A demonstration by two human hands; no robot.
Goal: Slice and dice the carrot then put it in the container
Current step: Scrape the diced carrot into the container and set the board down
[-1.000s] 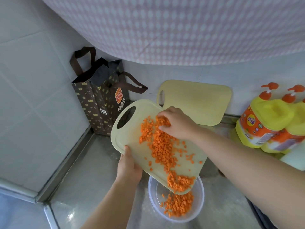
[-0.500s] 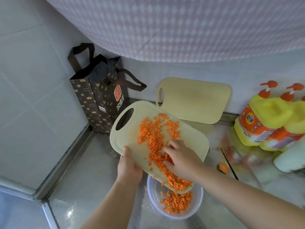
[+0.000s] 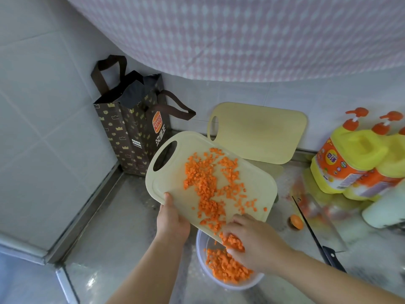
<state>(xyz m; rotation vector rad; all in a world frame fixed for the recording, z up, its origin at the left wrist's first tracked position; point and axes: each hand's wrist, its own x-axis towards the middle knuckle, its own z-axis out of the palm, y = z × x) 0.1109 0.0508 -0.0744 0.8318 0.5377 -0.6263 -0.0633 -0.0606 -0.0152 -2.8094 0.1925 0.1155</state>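
Observation:
My left hand (image 3: pixel 173 220) grips the near edge of a pale yellow cutting board (image 3: pixel 166 183) and holds it tilted over a clear round container (image 3: pixel 200 249). Diced carrot (image 3: pixel 208 183) is strewn across the board. My right hand (image 3: pixel 254 240) sits at the board's lower edge above the container, fingers loosely bent, with carrot bits against the fingers. A heap of diced carrot (image 3: pixel 228 267) lies in the container.
A second cutting board (image 3: pixel 258 132) leans against the back wall. A brown paper bag (image 3: pixel 133 128) stands in the corner. Yellow detergent bottles (image 3: pixel 355 159) stand at right. A cleaver (image 3: pixel 317 229) and a carrot end (image 3: pixel 297 221) lie on the steel counter.
My right hand swept from the board's top down to its lower edge, pushing carrot dice into the container. The heap in the container grew. The left hand kept its hold.

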